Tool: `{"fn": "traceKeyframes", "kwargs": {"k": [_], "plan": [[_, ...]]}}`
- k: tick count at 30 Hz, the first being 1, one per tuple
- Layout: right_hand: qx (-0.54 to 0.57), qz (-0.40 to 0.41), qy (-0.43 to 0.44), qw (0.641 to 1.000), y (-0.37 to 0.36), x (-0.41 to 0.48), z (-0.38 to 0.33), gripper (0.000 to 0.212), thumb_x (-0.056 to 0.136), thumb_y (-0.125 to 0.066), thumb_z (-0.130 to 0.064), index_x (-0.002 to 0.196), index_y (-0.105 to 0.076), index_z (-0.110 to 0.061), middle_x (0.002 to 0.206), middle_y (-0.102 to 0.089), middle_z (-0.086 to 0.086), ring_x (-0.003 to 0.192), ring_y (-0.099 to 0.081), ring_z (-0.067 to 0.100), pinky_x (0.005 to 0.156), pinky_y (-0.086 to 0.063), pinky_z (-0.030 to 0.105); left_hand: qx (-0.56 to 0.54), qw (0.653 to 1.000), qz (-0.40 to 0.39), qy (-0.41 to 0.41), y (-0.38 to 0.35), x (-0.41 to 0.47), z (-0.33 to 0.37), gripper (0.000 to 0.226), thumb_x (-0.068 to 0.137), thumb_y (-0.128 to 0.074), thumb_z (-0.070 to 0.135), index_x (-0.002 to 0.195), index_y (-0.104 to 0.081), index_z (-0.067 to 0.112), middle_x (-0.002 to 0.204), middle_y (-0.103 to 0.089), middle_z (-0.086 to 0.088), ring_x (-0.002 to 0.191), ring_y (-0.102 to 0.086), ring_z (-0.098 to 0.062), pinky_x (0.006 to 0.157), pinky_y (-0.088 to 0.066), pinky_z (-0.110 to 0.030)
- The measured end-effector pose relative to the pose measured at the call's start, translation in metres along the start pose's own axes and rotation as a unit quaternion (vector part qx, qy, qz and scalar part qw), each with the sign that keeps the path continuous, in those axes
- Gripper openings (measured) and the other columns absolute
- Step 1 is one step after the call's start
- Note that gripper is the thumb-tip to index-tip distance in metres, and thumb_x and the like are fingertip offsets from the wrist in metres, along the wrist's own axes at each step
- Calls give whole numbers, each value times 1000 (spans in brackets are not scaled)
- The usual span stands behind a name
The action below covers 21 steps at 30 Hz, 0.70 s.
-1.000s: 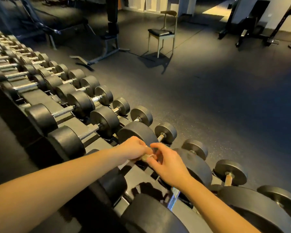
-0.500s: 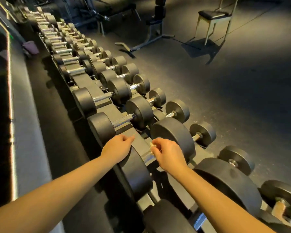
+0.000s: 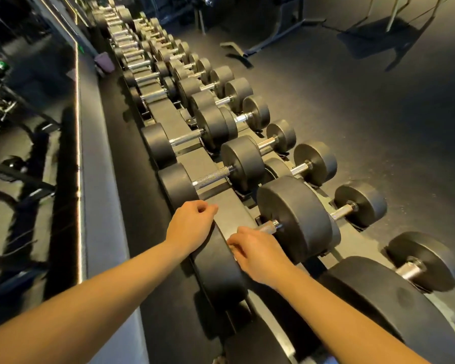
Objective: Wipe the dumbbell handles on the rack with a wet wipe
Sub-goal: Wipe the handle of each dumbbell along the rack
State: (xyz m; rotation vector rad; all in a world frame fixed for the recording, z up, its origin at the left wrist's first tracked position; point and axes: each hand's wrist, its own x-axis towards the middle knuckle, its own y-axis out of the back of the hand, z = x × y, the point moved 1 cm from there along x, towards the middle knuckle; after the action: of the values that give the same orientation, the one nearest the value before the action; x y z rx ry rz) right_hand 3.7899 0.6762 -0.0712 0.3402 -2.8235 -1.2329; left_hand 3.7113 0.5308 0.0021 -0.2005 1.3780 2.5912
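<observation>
Nearest the camera, two bare forearms reach out over the close end of a long dumbbell rack. The right hand is curled round the dumbbell handle, covering all but a short knurled end that shows beside the outer weight head. I cannot tell whether a wet wipe is under the fingers. The left hand rests on top of the same dumbbell's inner weight head, fingers loosely curled and holding nothing. This dumbbell lies across the rack's upper tier. Just beyond it sits the next dumbbell, its knurled handle bare, with more pairs lined up behind it and shrinking away toward the top left. Smaller dumbbells fill the lower tier on the right, beside the dark floor. Farther back, a purple object sits on the ledge left of the rack, and a bench frame stands on the floor.
</observation>
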Motion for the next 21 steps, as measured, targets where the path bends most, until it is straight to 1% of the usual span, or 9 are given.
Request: {"fn": "traceKeyframes", "kwargs": {"k": [2, 4, 6, 9, 12, 14, 17, 19, 21], "plan": [[-22, 74, -49, 996, -6, -10, 9, 19, 104, -49, -34, 113, -63, -25, 105, -60, -7, 91, -61, 15, 81, -51, 32, 2, 1000, -4, 1, 1, -1, -1, 38, 101, -55, 36, 84, -71, 6, 78, -67, -14, 78, -65, -29, 77, -53, -46], [44, 158, -147, 975, -6, -16, 18, 18, 105, -50, -35, 114, -61, -24, 105, -64, -8, 92, -64, 11, 82, -50, 24, 4, 1000, -5, -2, 1, 0, -2, 35, 101, -56, 34, 83, -71, 7, 77, -67, -12, 78, -65, -27, 77, -53, -46], [99, 205, -199, 953, -10, -18, 22, 15, 104, -53, -32, 113, -61, -24, 102, -65, -9, 92, -65, 7, 83, -50, 21, 7, 1000, -6, -5, 0, 1, -1, 31, 101, -57, 32, 86, -72, 10, 80, -69, -8, 79, -66, -23, 77, -54, -41], [179, 161, -131, 962, -21, -25, 4, 6, 103, -56, -29, 103, -62, -28, 92, -63, -13, 86, -62, 0, 77, -52, 17, 5, 1000, -4, -2, -1, 0, -1, 26, 101, -58, 31, 87, -72, 15, 82, -69, -4, 81, -66, -19, 74, -52, -33], [139, 83, -54, 985, -22, -31, 0, 5, 102, -57, -31, 102, -62, -31, 91, -60, -17, 85, -57, -5, 72, -44, 9, 11, 1000, 0, 0, -1, 0, -1, 23, 101, -58, 30, 88, -73, 17, 84, -70, -1, 82, -65, -16, 72, -49, -29], [103, 138, -80, 982, -16, -27, 15, 7, 102, -56, -32, 105, -62, -29, 93, -60, -17, 81, -57, -4, 73, -43, 8, 11, 1000, -2, -3, -1, 1, -1, 23, 101, -58, 29, 89, -73, 17, 85, -70, -1, 82, -65, -16, 72, -50, -29], [157, 242, -213, 934, -10, -21, 26, 6, 103, -57, -30, 107, -60, -28, 95, -63, -13, 83, -62, 2, 73, -50, 14, 12, 1000, -2, -2, -1, 2, -2, 24, 100, -58, 29, 85, -71, 17, 81, -69, -1, 80, -65, -18, 70, -50, -30], [169, 219, -196, 941, -20, -20, 13, 7, 103, -57, -27, 108, -62, -27, 95, -63, -12, 84, -63, 0, 72, -49, 13, 15, 1000, 1, -4, -2, 2, -1, 25, 100, -58, 29, 83, -71, 17, 80, -69, -2, 79, -65, -18, 69, -48, -29], [162, 138, -120, 970, -24, -23, -3, 13, 103, -56, -26, 110, -67, -25, 98, -65, -12, 89, -62, 2, 78, -47, 13, 19, 1000, 5, -5, -2, 2, -2, 25, 100, -58, 29, 82, -71, 18, 81, -69, 0, 80, -65, -17, 69, -48, -29]]}}
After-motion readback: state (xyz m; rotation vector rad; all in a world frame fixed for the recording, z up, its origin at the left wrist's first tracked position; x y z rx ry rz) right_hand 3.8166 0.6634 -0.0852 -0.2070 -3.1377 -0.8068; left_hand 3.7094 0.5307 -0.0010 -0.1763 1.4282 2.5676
